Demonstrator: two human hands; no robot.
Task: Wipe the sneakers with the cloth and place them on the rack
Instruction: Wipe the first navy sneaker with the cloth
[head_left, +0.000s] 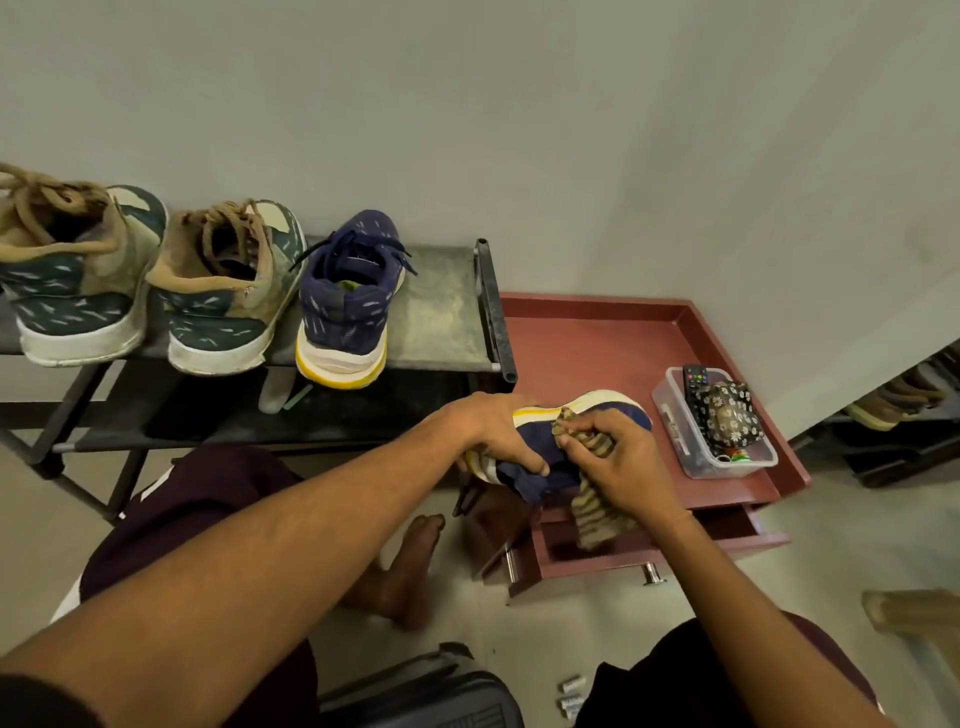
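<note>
1. The left hand (498, 434) grips the navy sneaker (566, 441) at its heel end, above the red worktop (597, 332).
2. This sneaker lies on its side; its long axis runs left to right, toe to the right.
3. The right hand (618, 457) clutches the striped cloth (592, 499) against the sneaker.
4. Three sneakers stand on the rack (447, 306), heels towards the person.
</note>
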